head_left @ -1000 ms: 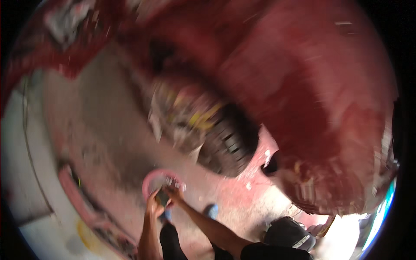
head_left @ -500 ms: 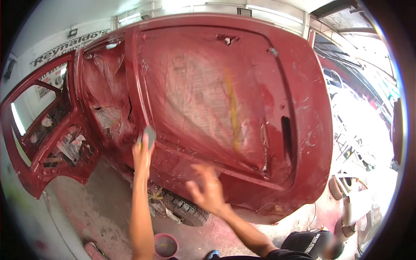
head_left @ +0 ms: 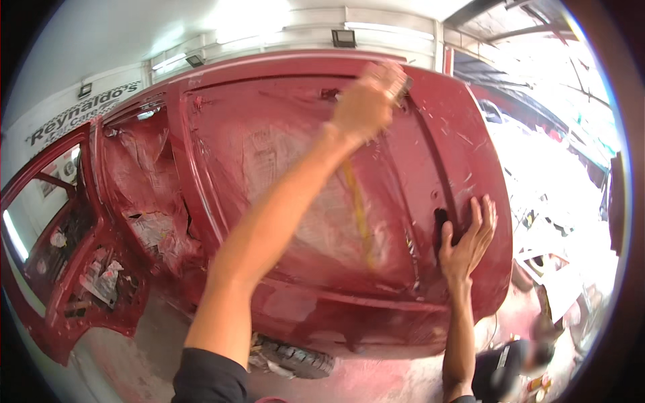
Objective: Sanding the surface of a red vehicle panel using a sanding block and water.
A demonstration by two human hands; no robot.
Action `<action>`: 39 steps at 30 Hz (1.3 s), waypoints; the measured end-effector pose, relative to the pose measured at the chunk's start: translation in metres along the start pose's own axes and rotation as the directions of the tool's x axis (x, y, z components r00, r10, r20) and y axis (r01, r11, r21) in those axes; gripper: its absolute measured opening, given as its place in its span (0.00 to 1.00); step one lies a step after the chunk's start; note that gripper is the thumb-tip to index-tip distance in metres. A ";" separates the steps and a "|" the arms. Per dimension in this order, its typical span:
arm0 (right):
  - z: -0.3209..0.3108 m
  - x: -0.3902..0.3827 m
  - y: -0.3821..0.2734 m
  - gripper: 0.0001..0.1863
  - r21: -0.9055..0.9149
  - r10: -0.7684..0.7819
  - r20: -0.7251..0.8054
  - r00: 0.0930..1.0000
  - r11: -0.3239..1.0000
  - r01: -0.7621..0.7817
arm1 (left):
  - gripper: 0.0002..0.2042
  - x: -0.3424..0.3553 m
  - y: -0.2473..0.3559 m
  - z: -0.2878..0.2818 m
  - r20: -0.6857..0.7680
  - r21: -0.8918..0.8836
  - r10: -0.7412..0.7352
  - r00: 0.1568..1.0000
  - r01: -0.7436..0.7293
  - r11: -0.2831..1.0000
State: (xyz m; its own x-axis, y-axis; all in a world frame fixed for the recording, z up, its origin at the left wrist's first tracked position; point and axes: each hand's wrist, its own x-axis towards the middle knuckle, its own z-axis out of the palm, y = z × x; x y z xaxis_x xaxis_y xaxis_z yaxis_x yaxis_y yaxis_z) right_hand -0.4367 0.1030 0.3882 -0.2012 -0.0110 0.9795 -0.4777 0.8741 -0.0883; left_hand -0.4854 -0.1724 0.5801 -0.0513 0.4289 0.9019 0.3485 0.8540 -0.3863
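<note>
A dark red car body fills the middle of the view, its large window opening covered with red-stained masking paper. My left arm reaches across that opening to the far edge. There my left hand, blurred by motion, is closed on a grey sanding pad. On the near right, my right hand lies flat on the rear panel, fingers spread, beside a dark oblong slot. A yellow strip runs down the masking paper under my left forearm.
An opened red door frame stands at the left. Below the car body a black tyre shows. Another person in dark clothes is low at the bottom right, near loose white parts. Floodlights hang on the back wall.
My left hand has swung from the near pillar up and right to the far edge, carrying the sanding pad. My right hand has moved right and now rests on the rear panel.
</note>
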 end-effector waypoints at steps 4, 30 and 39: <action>-0.005 -0.001 0.005 0.42 -0.126 -0.014 0.014 1.000 0.992 0.016 | 0.16 -0.036 -0.115 -0.085 -0.145 0.132 -0.304 0.942 0.323 0.937; -0.014 0.000 0.008 0.39 -0.186 -0.111 0.064 0.992 0.975 0.121 | 0.14 -0.049 -0.178 -0.108 0.001 0.068 -0.345 0.938 0.345 0.936; -0.010 0.000 0.007 0.39 -0.167 -0.117 0.032 0.993 0.979 0.121 | 0.17 -0.080 -0.300 -0.161 0.194 0.308 -0.456 0.869 0.387 0.869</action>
State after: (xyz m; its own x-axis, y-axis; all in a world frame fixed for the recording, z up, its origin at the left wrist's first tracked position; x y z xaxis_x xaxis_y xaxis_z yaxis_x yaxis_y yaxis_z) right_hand -0.4318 0.1141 0.3893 -0.1712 -0.1288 0.9768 -0.3488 0.9351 0.0622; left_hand -0.4348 -0.5107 0.6553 -0.3850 0.0407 0.9220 -0.0048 0.9989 -0.0462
